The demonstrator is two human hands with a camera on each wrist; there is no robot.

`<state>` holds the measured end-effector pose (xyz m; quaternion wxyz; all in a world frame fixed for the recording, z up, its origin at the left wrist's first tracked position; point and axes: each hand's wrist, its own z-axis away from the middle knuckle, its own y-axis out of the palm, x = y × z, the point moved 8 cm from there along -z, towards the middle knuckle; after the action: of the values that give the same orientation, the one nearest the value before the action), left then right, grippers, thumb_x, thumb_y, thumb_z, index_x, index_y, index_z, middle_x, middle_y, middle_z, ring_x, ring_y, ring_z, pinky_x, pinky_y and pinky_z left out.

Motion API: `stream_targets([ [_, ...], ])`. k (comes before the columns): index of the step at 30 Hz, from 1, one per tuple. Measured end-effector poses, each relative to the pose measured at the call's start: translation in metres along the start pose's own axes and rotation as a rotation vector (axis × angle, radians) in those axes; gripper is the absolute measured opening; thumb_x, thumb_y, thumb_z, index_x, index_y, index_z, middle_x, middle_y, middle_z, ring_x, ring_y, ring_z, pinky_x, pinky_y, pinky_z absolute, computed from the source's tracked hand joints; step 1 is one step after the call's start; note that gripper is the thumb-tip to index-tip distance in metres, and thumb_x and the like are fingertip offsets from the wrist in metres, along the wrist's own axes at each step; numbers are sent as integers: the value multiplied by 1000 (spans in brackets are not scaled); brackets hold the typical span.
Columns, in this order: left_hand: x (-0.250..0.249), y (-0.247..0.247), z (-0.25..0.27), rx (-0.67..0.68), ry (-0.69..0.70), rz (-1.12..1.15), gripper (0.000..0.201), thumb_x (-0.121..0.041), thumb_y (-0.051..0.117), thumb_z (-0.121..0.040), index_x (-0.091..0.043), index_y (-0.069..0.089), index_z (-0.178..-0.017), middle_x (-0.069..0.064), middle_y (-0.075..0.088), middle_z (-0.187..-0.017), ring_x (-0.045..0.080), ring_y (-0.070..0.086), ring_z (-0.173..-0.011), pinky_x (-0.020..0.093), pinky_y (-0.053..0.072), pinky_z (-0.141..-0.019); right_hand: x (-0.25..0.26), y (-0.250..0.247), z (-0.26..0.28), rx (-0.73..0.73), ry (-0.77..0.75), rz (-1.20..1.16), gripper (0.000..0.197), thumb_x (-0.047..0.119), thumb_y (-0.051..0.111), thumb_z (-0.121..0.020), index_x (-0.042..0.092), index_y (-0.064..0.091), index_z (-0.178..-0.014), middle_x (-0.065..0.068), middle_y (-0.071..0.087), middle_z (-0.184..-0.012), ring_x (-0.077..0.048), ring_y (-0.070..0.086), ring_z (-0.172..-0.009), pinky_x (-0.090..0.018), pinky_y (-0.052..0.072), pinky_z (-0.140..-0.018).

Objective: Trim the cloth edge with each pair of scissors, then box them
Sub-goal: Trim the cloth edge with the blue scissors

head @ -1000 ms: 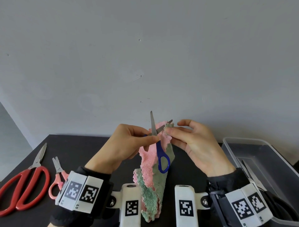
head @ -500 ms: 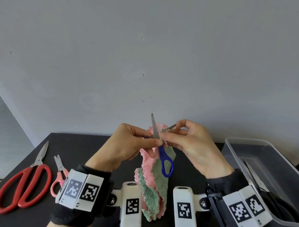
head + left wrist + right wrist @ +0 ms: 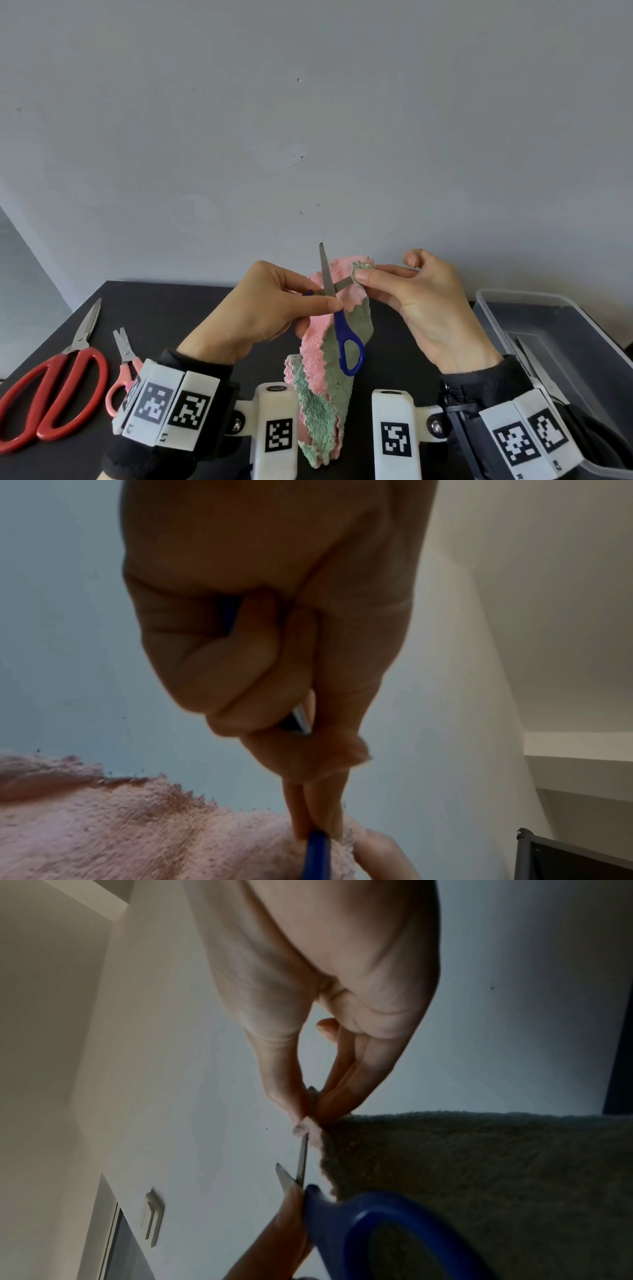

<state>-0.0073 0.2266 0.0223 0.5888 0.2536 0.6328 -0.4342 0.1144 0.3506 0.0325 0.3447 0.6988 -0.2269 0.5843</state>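
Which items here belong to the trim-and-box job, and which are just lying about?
In the job:
- blue scissors, in the left hand
- pink-green cloth, top edge pinched by the right hand
- red scissors
- small pink scissors
- clear plastic box

Lying about:
- nothing else loose on the black table

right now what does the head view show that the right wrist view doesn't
Only the head view shows the red scissors and pink scissors lying on the black table, the clear box at the right, and the left hand gripping the blue scissors.

Only the right wrist view shows a wall switch and the right hand's fingers from below.

Both show the right hand pinching the cloth edge, with the open blades beside it.
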Motion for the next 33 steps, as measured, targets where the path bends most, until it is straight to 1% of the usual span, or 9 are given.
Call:
stream_targets([
  [6,0,-2,0,-4,-11,-7,14,-24,79,-71,-11,76,-68,8,52,-42,12,25,-33,16,23,-34,1,-4,-1,-37,-19,-15,49,-9,72,-75,16,31,-83,-16,73,-73,-29,72,-74,-34,60,-72],
  [11,1,-3,0,4,-9,-31,17,-26,79,-70,-10,77,-72,7,53,-42,12,25,-33,16,23,-34,1,-4,-3,-47,-40,-81,48,-12,69,-76,16,31,-81,-13,72,-67,-23,73,-69,-26,58,-64],
  [14,1,-9,4,40,-30,-59,14,-25,79,-70,-12,76,-67,7,52,-43,11,23,-34,17,20,-35,10,-25,-6,-146,-100,-182,44,-12,66,-78,18,34,-75,-11,71,-66,-21,72,-70,-35,58,-78],
  [16,0,-22,5,-14,-9,-26,15,-29,78,-66,-14,76,-65,6,53,-45,11,22,-35,16,20,-35,20,-34,-5,-153,-129,-173,40,-11,65,-79,17,36,-77,-12,72,-70,-21,72,-75,-37,59,-84],
  [20,-10,-32,7,-101,82,70,27,-38,70,-66,-16,78,-81,7,70,-65,13,23,-41,16,23,-37,19,-21,-3,-49,-95,-72,30,-8,67,-79,12,45,-83,-15,73,-79,-23,72,-82,-35,58,-80],
  [23,-16,-31,11,-102,93,110,30,-37,54,-87,-18,76,-95,9,76,-85,12,24,-43,18,26,-41,13,-18,-5,-53,-82,-26,23,-6,70,-77,9,54,-85,-13,71,-83,-22,71,-83,-34,59,-78],
  [26,-19,-33,13,-117,95,148,34,-28,44,-98,-15,75,-99,10,76,-90,12,25,-44,21,25,-46,8,-18,-7,-32,-70,-26,22,-7,69,-78,8,60,-91,-11,72,-85,-19,71,-80,-29,58,-74],
  [29,-19,-33,13,-139,107,170,30,-24,46,-98,-13,74,-102,5,76,-96,11,28,-46,18,28,-46,6,-10,-5,29,-70,-9,21,-6,67,-79,10,66,-93,-7,73,-83,-18,71,-81,-26,57,-73],
  [33,-15,-34,8,-194,123,234,15,-14,62,-88,-13,74,-97,1,75,-99,13,37,-54,15,37,-50,4,2,-3,84,-75,-14,21,-6,68,-78,10,70,-91,-10,74,-88,-19,71,-86,-30,58,-79],
])
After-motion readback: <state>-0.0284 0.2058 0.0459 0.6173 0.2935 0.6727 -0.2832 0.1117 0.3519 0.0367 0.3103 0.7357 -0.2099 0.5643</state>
